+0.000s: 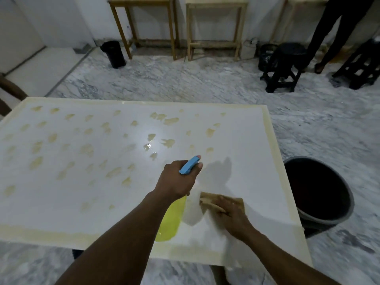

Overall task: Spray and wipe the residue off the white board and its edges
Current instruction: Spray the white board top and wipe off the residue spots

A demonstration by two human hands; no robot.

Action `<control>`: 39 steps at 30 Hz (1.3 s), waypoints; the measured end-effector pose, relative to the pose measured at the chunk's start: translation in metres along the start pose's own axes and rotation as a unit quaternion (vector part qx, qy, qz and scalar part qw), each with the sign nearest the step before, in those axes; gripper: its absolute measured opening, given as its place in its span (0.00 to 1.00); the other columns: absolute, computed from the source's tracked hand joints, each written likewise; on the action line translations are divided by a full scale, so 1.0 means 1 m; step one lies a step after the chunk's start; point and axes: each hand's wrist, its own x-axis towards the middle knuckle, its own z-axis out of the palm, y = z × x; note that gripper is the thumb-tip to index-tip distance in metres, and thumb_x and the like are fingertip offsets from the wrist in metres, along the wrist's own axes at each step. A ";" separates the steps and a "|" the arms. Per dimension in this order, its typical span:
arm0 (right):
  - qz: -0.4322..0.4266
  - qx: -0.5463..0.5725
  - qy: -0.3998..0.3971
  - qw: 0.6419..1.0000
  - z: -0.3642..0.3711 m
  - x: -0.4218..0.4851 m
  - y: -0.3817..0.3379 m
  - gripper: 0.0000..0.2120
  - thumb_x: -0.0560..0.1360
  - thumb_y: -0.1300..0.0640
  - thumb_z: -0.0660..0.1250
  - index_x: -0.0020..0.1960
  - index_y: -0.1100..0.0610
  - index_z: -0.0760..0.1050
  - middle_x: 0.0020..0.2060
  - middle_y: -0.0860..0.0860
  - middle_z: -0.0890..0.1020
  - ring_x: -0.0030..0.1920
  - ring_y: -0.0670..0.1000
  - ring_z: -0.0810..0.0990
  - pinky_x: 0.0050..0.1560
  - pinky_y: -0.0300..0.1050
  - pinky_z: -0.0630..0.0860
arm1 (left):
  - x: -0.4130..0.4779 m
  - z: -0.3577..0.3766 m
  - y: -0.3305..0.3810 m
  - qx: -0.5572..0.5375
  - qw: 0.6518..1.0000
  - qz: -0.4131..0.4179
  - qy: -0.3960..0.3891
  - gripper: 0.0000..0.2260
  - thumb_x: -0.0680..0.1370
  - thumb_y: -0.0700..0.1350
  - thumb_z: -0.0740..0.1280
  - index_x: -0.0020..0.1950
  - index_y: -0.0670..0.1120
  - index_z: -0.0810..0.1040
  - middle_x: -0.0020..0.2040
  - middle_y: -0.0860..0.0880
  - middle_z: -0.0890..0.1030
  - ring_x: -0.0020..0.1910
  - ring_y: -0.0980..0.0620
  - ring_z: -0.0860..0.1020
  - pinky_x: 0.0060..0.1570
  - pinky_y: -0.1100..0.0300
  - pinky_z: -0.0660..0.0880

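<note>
Residue covers most of the white board [115, 194], yellowish blotches scattered over its left and middle, with a tan band running along the near edge and paler strips on the far and right edges; only the patch at the near right looks clean. The board lies flat, low over the marble floor [205, 79], right under the person. To do this step well, I would say the spray should be laid on the nearest blotches past the clean patch, in light bursts, so the cloth can follow before the liquid runs, and the edge bands left for a separate pass. The spray bottle [170, 221], yellow liquid below and a blue trigger head on top, is held in the left hand [176, 179], fingers wrapped round its neck, nozzle aimed forward toward the wet glint at the board's middle. That arm reaches out nearly straight from the lower left. The right hand [230, 214] lies flat, palm down, pressing a folded brown cloth [207, 199] onto the board just beside the bottle, forearm angled in from the right. A dark bucket [320, 192] stands on the floor just off the right edge.
</note>
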 end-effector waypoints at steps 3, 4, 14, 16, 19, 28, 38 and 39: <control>0.141 0.173 -0.059 0.973 -0.028 -0.009 -0.030 0.13 0.79 0.60 0.62 0.58 0.51 0.81 0.47 0.47 0.85 0.46 0.49 0.82 0.44 0.36 0.77 | -0.023 -0.020 -0.001 0.012 1.000 0.018 0.008 0.13 0.84 0.59 0.65 0.63 0.57 0.84 0.45 0.39 0.85 0.30 0.46 0.86 0.44 0.50 0.87; 0.165 0.209 -0.072 0.961 -0.042 -0.006 -0.036 0.12 0.76 0.58 0.66 0.58 0.54 0.81 0.46 0.53 0.85 0.45 0.53 0.83 0.43 0.42 0.78 | -0.025 -0.026 0.000 0.016 1.000 0.022 0.013 0.10 0.84 0.59 0.65 0.61 0.60 0.83 0.46 0.40 0.86 0.29 0.47 0.86 0.45 0.51 0.86; 0.107 0.082 0.053 0.989 -0.185 0.190 -0.112 0.17 0.80 0.59 0.60 0.69 0.58 0.73 0.56 0.58 0.81 0.55 0.60 0.79 0.57 0.58 0.77 | 0.056 -0.064 0.015 0.006 0.999 0.035 0.035 0.16 0.83 0.60 0.65 0.58 0.51 0.85 0.41 0.42 0.84 0.27 0.50 0.85 0.41 0.54 0.85; 0.064 -0.005 0.077 0.995 -0.203 0.247 -0.125 0.18 0.81 0.53 0.59 0.70 0.53 0.72 0.62 0.56 0.78 0.58 0.60 0.77 0.58 0.56 0.74 | 0.083 -0.064 0.012 -0.001 0.999 0.031 0.038 0.16 0.83 0.60 0.66 0.57 0.51 0.85 0.35 0.50 0.82 0.27 0.51 0.84 0.39 0.55 0.84; -0.003 -0.150 0.107 0.983 -0.213 0.327 -0.118 0.18 0.81 0.59 0.56 0.68 0.53 0.72 0.62 0.58 0.78 0.58 0.61 0.76 0.52 0.50 0.70 | 0.123 -0.062 0.004 -0.006 0.999 0.012 0.044 0.16 0.83 0.59 0.66 0.57 0.48 0.86 0.34 0.53 0.82 0.29 0.51 0.84 0.35 0.61 0.82; -0.050 -0.260 0.106 0.958 -0.099 0.369 -0.008 0.28 0.74 0.52 0.52 0.73 0.49 0.69 0.76 0.52 0.66 0.77 0.57 0.60 0.75 0.58 0.52 | 0.176 -0.045 -0.023 -0.043 0.998 -0.020 0.031 0.09 0.84 0.59 0.66 0.60 0.61 0.82 0.43 0.45 0.86 0.26 0.54 0.83 0.34 0.72 0.77; -0.084 -0.258 0.050 0.961 0.024 0.186 -0.004 0.30 0.73 0.58 0.59 0.74 0.43 0.66 0.77 0.46 0.62 0.79 0.52 0.54 0.77 0.59 0.46 | 0.108 -0.059 -0.037 -0.021 0.999 -0.016 0.023 0.13 0.84 0.59 0.66 0.67 0.59 0.82 0.45 0.40 0.86 0.28 0.54 0.84 0.37 0.67 0.81; -0.090 -0.257 0.046 0.961 0.040 0.161 -0.004 0.30 0.73 0.58 0.60 0.74 0.43 0.66 0.77 0.46 0.63 0.79 0.53 0.55 0.77 0.60 0.48 | 0.095 -0.062 -0.040 -0.018 0.999 -0.016 0.027 0.14 0.84 0.58 0.66 0.67 0.58 0.83 0.45 0.40 0.86 0.29 0.54 0.85 0.37 0.67 0.81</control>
